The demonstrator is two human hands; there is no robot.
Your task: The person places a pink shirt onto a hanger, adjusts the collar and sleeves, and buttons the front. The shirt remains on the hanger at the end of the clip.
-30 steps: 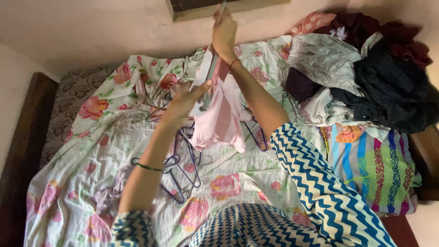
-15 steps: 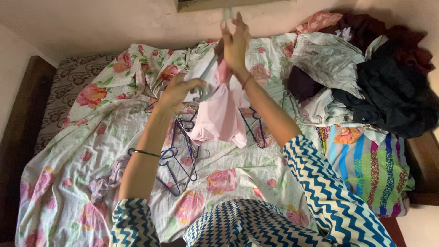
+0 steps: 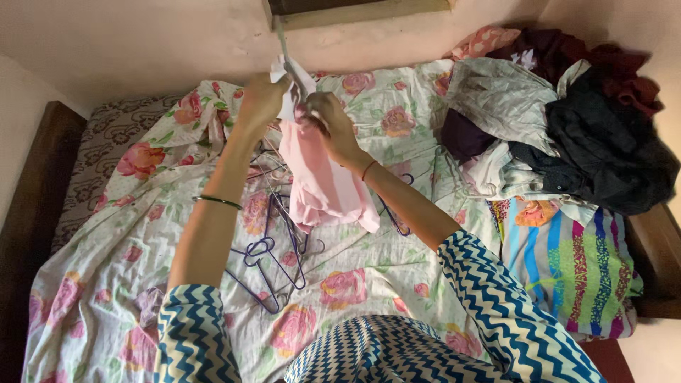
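A person stands over a bed [image 3: 106, 284], seen from above, both arms raised. The left hand [image 3: 261, 99] and right hand [image 3: 328, 119] are both closed on the top of a pink garment [image 3: 323, 181], held up in the air above the middle of the bed. A thin hanger [image 3: 289, 60] pokes up between the hands; its hook rises toward the wall.

What could go wrong: the garment looks only partly seated on the hanger, so one shoulder could slide off if either hand loosens. Its loose lower edge hangs just above a heap of hangers [image 3: 273, 248] on the bed and could snag there if lowered. The hook is close to the face-side of the view and could catch on a sleeve.

The garment is pale pink, soft and thin, bunched at the top and falling in folds, with a white part near the hands. Its exact cut cannot be told.

To the right lies a pile of clothes [image 3: 567, 128], dark and light, well apart from the hands. The bed wears a floral sheet.
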